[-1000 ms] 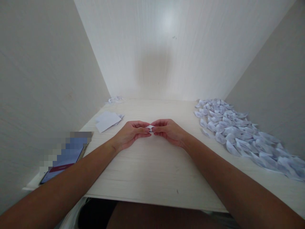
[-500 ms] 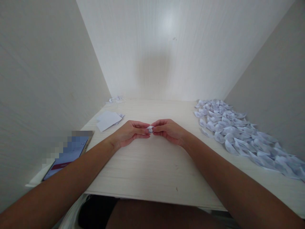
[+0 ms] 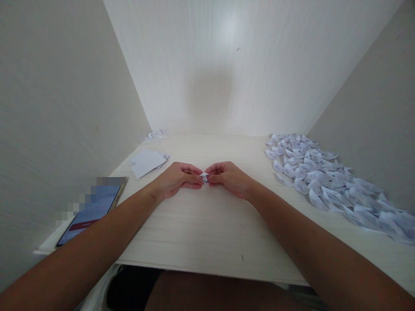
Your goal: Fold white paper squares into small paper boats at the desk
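My left hand (image 3: 177,179) and my right hand (image 3: 227,177) meet at the middle of a pale wooden desk (image 3: 207,220). Both pinch a small folded piece of white paper (image 3: 204,176) between their fingertips, just above the desk top. Only a small tip of the paper shows between the fingers. Both hands have their fingers curled closed on it.
A long heap of several folded white paper pieces (image 3: 320,179) runs along the desk's right side. A small stack of white paper sheets (image 3: 146,163) lies at the left, with more scraps (image 3: 158,134) in the far left corner. A phone (image 3: 92,211) rests near the left edge. Walls close in on three sides.
The hands have stayed in place, with the fingertips drawn slightly closer on the paper, so less of it shows now.
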